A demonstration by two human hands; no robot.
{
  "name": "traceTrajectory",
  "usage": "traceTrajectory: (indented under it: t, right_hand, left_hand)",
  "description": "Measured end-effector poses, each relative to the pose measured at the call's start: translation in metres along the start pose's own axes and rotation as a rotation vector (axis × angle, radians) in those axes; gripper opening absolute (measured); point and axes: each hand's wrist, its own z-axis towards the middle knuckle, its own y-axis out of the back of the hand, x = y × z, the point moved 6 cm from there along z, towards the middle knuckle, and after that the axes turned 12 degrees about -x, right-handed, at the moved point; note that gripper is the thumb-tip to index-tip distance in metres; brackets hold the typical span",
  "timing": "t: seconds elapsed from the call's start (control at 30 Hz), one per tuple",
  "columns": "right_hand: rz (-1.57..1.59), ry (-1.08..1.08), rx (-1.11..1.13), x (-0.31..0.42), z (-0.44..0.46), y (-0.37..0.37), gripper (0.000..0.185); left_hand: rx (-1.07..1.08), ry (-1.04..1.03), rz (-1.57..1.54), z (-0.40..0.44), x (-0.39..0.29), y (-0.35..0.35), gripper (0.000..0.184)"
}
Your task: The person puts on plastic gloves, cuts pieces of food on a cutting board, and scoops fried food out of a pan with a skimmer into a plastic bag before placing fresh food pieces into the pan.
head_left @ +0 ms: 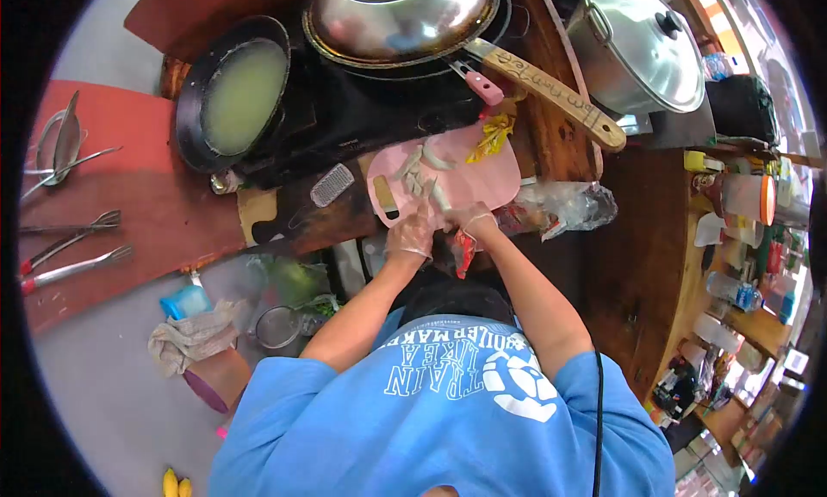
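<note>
A pink cutting board (484,183) lies in front of me with several pale, slender pieces (412,163) on it and a yellow, leaf-like piece (491,139) near its far right corner. My left hand (412,235), in a clear plastic glove, has its fingers bent down together on the pale pieces at the board's near edge; what lies beneath them is hidden. Just beside it, my gloved right hand (470,219) is closed around a red-ended tool (463,256). A light, blade-like strip slants up-left from those fingers, possibly its blade.
Behind the board is a black stove with a pan of pale liquid (245,96) and a large lidded wok (403,23); its wooden handle (556,96) juts rightward. A grater (332,185) lies left, a plastic bag (568,211) right. A big metal pot (642,49) stands far right.
</note>
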Motion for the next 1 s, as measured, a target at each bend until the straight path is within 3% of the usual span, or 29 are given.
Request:
traceTrajectory:
  t: [0.03,0.1,0.2,0.3,0.4,0.47,0.57,0.7,0.77,0.9,0.97,1.0]
  right_hand:
    - [0.412,-0.264,0.018,-0.016,-0.001,-0.02,0.026]
    - [0.829,-0.533,0.031,-0.026,-0.005,-0.033,0.029]
    - [0.683,-0.4,-0.01,-0.029,-0.01,-0.034,0.03]
    - [0.75,-0.217,-0.205,-0.022,-0.007,-0.018,0.03]
    - [0.679,-0.157,-0.224,-0.014,-0.01,0.001,0.03]
    - [0.337,-0.112,-0.157,0.003,-0.011,0.023,0.031]
    - [0.179,-0.063,-0.125,0.01,-0.003,0.027,0.032]
    - [0.262,-0.065,-0.105,0.012,-0.006,0.028,0.033]
    - [0.047,0.071,-0.052,0.013,-0.006,0.03,0.03]
    - [0.047,-0.149,0.021,-0.002,0.01,0.014,0.03]
    - [0.044,-0.138,0.164,-0.008,0.015,0.005,0.028]
    - [0.044,-0.134,0.166,-0.01,0.018,0.003,0.028]
  left_hand:
    - [-0.001,-0.037,0.036,-0.003,0.006,-0.013,0.065]
    - [0.002,-0.078,0.074,-0.005,0.013,-0.028,0.065]
    - [0.011,-0.178,0.164,-0.005,0.017,-0.043,0.061]
    - [0.03,-0.142,0.189,0.002,0.027,-0.054,0.056]
    - [0.097,-0.116,0.209,0.008,0.022,-0.05,0.048]
    - [0.036,-0.068,0.069,0.007,-0.012,-0.01,0.056]
    - [0.096,-0.114,0.177,-0.007,0.002,-0.041,0.052]
    - [0.113,-0.158,0.194,-0.008,0.008,-0.058,0.048]
    - [0.0,-0.06,-0.002,0.0,0.01,-0.051,0.046]
    - [-0.143,-0.175,-0.051,-0.007,-0.003,-0.033,0.043]
    - [0.129,-0.089,0.142,-0.011,0.005,-0.052,0.048]
    - [0.128,-0.086,0.143,-0.011,0.007,-0.054,0.048]
